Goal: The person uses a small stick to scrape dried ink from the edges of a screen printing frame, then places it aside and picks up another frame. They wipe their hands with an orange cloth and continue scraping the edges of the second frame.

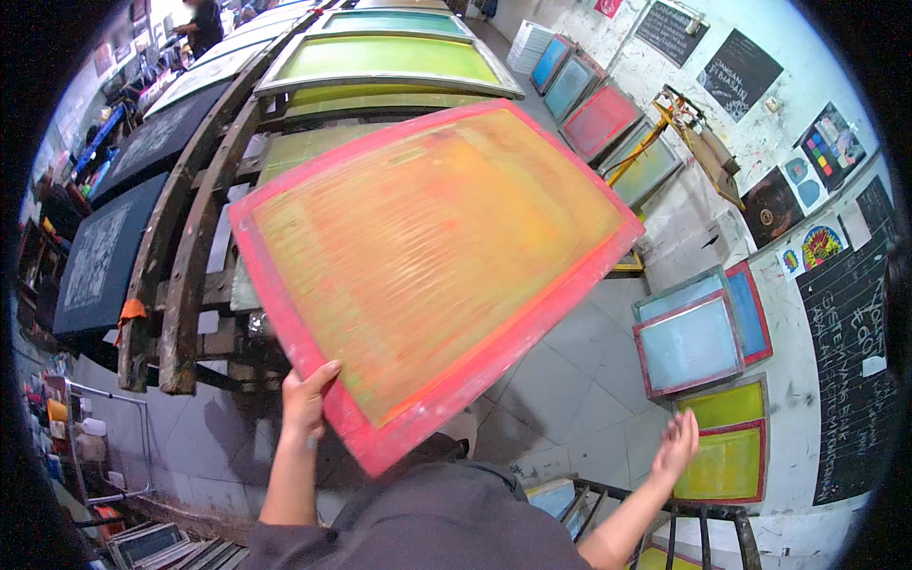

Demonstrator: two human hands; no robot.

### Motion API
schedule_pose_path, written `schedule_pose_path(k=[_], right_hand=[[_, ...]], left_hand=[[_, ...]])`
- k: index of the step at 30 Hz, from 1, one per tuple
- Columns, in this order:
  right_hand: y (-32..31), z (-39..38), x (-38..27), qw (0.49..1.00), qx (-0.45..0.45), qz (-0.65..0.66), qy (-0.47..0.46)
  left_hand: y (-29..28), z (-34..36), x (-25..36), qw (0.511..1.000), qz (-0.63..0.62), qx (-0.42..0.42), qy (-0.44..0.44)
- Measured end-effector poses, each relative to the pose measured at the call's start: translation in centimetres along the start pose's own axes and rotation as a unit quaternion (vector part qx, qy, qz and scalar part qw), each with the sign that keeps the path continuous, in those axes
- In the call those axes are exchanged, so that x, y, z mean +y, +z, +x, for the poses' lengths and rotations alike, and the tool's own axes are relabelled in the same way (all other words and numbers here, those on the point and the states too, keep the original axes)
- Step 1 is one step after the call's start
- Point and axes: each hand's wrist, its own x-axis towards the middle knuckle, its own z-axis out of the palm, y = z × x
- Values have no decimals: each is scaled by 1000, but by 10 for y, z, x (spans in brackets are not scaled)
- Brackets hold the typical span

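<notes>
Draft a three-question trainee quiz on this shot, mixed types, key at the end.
1. Multiple choice: what holds the pink-framed screen?
A) the right hand only
B) the left hand only
C) both hands

2. True or false: in the picture, the dark pieces with pale prints lie left of the wooden rails.

3. Fill in: the leaning screen that appears closest to the right hand has ____ mesh.

Key:
1. B; its fingers grip the near corner.
2. True.
3. Yellow-green.
</notes>
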Motion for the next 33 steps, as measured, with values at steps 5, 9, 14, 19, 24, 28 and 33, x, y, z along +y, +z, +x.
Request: schedule_pose_path(k=[5, 9, 14, 19, 24, 28, 33], right_hand=[[150, 115, 10, 988, -150, -34, -14], [279, 227, 18, 918, -187, -203, -285], [371, 281, -16, 762, -322, -480, -290], [406, 290, 7, 753, -472, -435, -141], [373, 303, 2, 752, -436, -456, -192], [306, 333, 13, 824, -443, -309, -173], [197, 384, 18, 910, -361, -172, -112]], left_hand=[[5, 8, 1, 997, -47, 60, 20], [-6, 25, -9, 951, 168, 234, 110], [25, 18, 13, 933, 257, 243, 61], [-13, 19, 10, 949, 156, 274, 6], [54, 24, 26, 911, 226, 332, 89], [94, 3, 19, 892, 248, 359, 118], [151, -12, -2, 886, 267, 309, 219]])
